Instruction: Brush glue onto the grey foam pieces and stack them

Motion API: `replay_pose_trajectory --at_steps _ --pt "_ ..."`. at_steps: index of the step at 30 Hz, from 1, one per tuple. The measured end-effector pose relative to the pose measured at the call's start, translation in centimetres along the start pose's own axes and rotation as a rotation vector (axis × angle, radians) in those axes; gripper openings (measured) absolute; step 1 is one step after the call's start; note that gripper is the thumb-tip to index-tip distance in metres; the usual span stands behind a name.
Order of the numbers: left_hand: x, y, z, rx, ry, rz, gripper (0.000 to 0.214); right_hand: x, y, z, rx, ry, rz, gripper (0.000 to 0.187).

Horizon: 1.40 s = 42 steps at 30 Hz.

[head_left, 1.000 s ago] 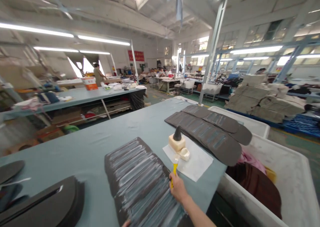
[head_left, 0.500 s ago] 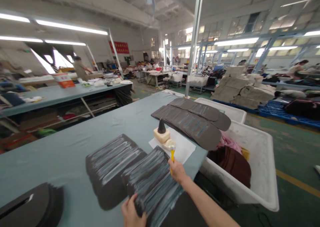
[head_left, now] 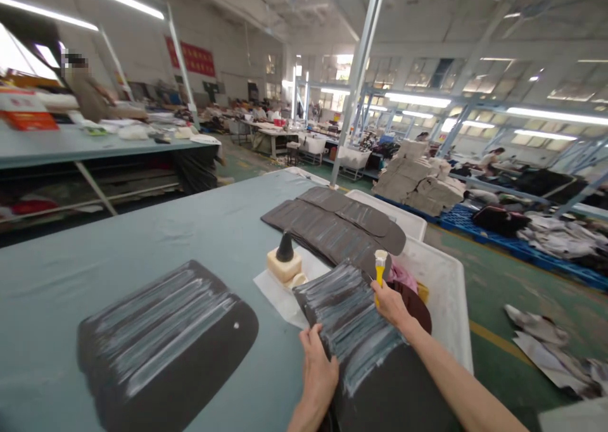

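Left hand is clamped on the near-left edge of a fanned stack of dark grey flat pieces streaked with white glue. The thumb's on top and I can't really see the fingers underneath. Right hand is closed around a small yellow-handled brush, bristles pointing up, and it's pressed against the stack's far right edge too. The stack's held at the right corner of the blue-grey table, just beside the white plastic bin. Right next to it on the left there's a cream block-shaped bottle with a black cone cap on a white paper sheet. Another glue-streaked dark stack lies flat further left.
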State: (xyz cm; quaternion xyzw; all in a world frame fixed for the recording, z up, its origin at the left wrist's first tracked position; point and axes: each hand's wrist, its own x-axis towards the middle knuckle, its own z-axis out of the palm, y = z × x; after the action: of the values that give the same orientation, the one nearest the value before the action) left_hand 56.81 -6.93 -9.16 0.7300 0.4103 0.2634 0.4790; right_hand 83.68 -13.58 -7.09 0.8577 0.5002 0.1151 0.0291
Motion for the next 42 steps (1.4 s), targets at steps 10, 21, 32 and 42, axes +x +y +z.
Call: replay_pose_trajectory --at_steps 10,21,32,42 --pt "18.0 4.6 12.0 -0.054 0.027 0.010 0.061 18.5 13.2 3.1 -0.084 0.066 -0.051 0.021" --pt "48.8 13.0 26.8 -0.011 0.241 -0.020 0.059 52.9 26.5 5.3 -0.151 0.167 -0.204 0.019" --pt "66.1 8.4 34.8 -0.033 0.147 -0.171 0.052 61.0 27.6 12.1 0.042 0.240 -0.198 0.019" --pt "63.3 9.9 33.4 -0.033 0.043 -0.172 0.047 50.2 24.4 19.3 0.243 0.034 -0.096 0.013"
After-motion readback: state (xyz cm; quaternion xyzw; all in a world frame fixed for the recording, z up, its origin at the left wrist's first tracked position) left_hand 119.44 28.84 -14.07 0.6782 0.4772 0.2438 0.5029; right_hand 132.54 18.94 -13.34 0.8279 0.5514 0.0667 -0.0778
